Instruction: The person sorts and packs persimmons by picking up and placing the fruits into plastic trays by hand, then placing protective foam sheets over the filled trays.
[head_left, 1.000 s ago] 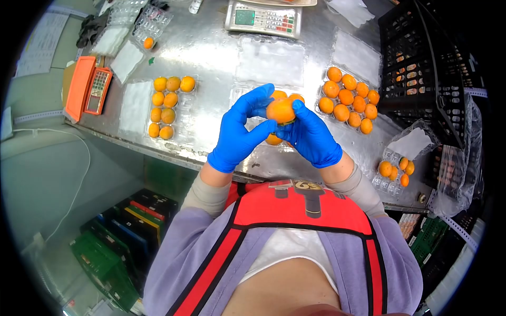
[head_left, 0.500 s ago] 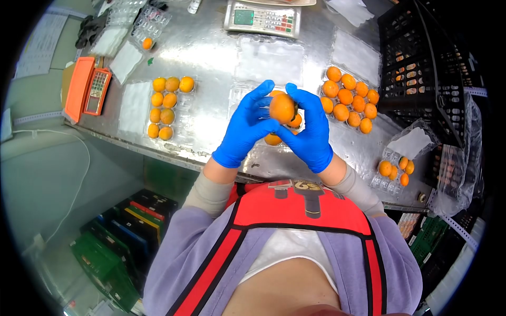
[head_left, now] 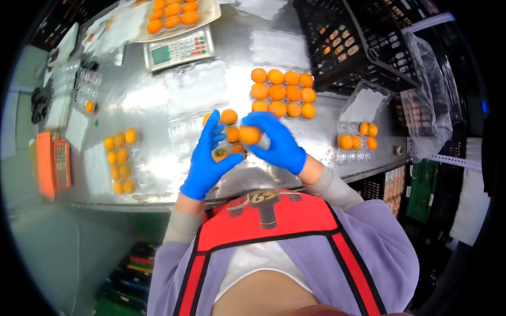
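My right hand [head_left: 276,145], in a blue glove, grips a round orange persimmon [head_left: 250,135] above the middle clear tray [head_left: 182,134]. My left hand [head_left: 206,160], also gloved in blue, is open beside it, thumb and fingers spread apart with nothing between them. Several persimmons [head_left: 229,117] sit in the tray cells under and between my hands; one [head_left: 220,154] shows a green leafy top. My hands partly hide this tray. Just beyond my right hand, a clear tray holds rows of persimmons [head_left: 276,92].
At the left stands a part-filled tray of persimmons [head_left: 122,155], near an orange-red device [head_left: 46,164]. A scale [head_left: 180,48] bearing more fruit is at the back. A black crate [head_left: 363,52] stands back right, with a small fruit pack [head_left: 356,142] in front along the table edge.
The view has turned and shifted, bringing the scale's load into sight. My hands have parted: both held the persimmon together before, and now only my right hand has it.
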The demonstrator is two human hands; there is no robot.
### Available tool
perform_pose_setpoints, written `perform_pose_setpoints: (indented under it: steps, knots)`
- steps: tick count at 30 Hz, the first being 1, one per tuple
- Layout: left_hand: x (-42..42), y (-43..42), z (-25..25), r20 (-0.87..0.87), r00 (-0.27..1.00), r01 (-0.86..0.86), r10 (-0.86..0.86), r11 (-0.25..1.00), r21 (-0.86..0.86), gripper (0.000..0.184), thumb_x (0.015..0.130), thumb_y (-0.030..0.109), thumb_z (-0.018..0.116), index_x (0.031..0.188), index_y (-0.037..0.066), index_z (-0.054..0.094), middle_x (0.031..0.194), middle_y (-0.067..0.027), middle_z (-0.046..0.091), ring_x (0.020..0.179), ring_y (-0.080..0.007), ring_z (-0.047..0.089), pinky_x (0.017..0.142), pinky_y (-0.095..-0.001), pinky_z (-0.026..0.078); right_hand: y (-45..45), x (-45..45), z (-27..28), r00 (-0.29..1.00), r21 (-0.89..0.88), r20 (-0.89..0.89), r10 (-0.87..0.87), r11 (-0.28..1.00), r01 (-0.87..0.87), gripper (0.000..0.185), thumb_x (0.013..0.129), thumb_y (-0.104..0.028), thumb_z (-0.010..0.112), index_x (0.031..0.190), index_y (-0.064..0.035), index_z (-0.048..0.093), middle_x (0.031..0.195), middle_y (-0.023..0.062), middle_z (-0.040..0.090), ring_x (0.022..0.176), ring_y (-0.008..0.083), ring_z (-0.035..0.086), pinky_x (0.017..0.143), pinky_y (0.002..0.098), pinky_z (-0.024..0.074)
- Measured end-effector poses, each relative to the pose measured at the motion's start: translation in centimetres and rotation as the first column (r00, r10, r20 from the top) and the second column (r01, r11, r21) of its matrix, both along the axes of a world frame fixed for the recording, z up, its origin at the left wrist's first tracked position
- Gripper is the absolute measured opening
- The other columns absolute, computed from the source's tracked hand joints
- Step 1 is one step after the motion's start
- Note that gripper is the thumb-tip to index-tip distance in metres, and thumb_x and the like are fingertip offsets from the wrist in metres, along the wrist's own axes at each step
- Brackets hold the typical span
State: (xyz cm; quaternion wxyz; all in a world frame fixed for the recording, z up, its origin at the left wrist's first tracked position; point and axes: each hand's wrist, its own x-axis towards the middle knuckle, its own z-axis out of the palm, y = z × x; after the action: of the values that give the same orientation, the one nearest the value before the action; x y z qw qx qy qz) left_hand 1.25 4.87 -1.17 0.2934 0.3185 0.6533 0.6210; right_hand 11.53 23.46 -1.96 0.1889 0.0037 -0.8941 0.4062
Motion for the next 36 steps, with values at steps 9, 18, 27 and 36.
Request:
perform_pose_setpoints:
  steps: [9,18,27,36]
  knots:
    - [-0.1,-2.0,-2.6,0.049,0.996,-0.06,0.069,0.986,-0.154,0.071,0.077,0.015,0.068,0.14,0.012,0.034,0.135,-0.0081,0.044,0.108,-0.019,0.049,0.094,-0.0356,0.039,17.3,17.3,-8.7,0.522,-0.069,0.028,-0.853,0.519,0.852,0.053,0.07,-0.01,0.07,0.118,-0.004,0.05,0.112,0.0103,0.053,0.102,0.0222,0.054,0.088,0.0329,0.0446]
    - [-0.1,-4.9,-6.2,-0.299,0.907,-0.353,0.296,0.922,-0.158,0.061,0.077,0.016,0.07,0.13,0.002,0.043,0.13,-0.0127,0.049,0.118,-0.0257,0.048,0.099,-0.0354,0.037,16.2,17.4,-10.6,0.326,0.372,0.082,-0.942,0.332,0.867,0.048,0.068,-0.03,0.077,0.1,-0.0019,0.055,0.095,0.0125,0.06,0.088,0.0257,0.058,0.08,0.0354,0.0453]
    - [1.1,-7.0,-7.5,-0.647,0.75,-0.382,0.139,0.89,-0.251,0.063,0.067,0.025,0.075,0.125,0.012,0.052,0.123,-0.0159,0.051,0.116,-0.0346,0.046,0.095,-0.0433,0.039,17.2,17.1,-8.1,0.626,0.7,-0.188,-0.757,0.343,0.626,0.034,0.077,-0.026,0.068,0.102,-0.004,0.061,0.102,0.0143,0.062,0.088,0.0267,0.061,0.08,0.0349,0.0475]
    - [1.6,-4.8,-7.8,-0.718,0.693,-0.345,0.064,0.904,-0.253,0.061,0.063,0.024,0.077,0.12,0.015,0.056,0.125,-0.0154,0.049,0.119,-0.0392,0.042,0.096,-0.0475,0.038,2.6,3.2,-6.0,0.978,0.271,0.035,-0.204,0.944,0.187,0.039,0.073,-0.009,0.065,0.112,-0.0111,0.059,0.1,0.0101,0.061,0.094,0.0283,0.057,0.083,0.0371,0.0446]
